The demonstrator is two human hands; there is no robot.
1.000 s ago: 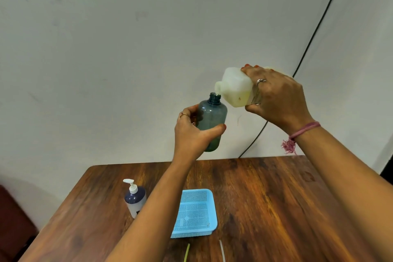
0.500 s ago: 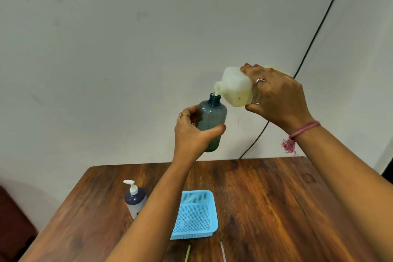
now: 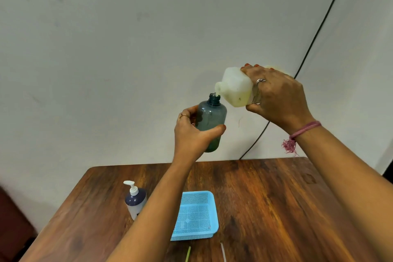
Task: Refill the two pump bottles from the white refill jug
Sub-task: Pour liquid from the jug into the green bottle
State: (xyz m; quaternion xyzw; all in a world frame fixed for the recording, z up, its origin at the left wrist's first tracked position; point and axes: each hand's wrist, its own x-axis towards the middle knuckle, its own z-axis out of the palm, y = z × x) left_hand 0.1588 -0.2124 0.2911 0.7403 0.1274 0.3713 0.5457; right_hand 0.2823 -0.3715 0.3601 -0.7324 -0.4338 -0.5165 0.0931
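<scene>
Above the far edge of the table (image 3: 276, 198), my right hand (image 3: 278, 98) grips the white refill jug (image 3: 236, 87), now tipped lower than a second ago, so its spout meets the open neck of the teal bottle (image 3: 210, 119) that my left hand (image 3: 191, 134) clasps upright. A thin stream seems to be starting; I judge this first fill barely begun. The capped pump bottle (image 3: 135, 200) waits at near left, beside the blue basket (image 3: 195, 217).
</scene>
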